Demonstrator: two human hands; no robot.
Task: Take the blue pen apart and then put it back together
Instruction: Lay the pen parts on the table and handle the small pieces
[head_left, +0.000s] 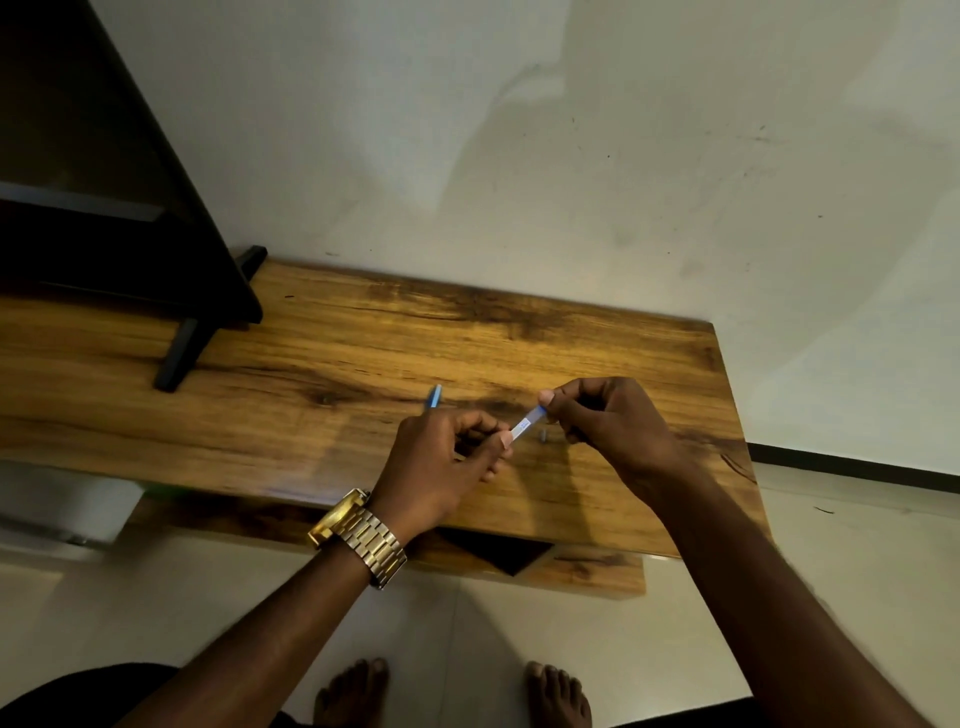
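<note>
Both my hands hold the pale blue-and-white pen barrel (527, 424) a little above the wooden table (332, 364). My left hand (441, 462) pinches its lower end between thumb and fingers. My right hand (602, 415) pinches its upper end with thumb and forefinger. A blue pen part (434, 397) lies on the table just beyond my left hand, partly hidden by it. A small dark piece (544, 435) rests on the wood below the barrel, between my hands.
A dark TV (104, 182) on a black stand leg (179, 353) occupies the table's left side. A white wall (571, 156) rises behind. The table's right edge (737, 415) drops to a tiled floor (519, 623), where bare feet show.
</note>
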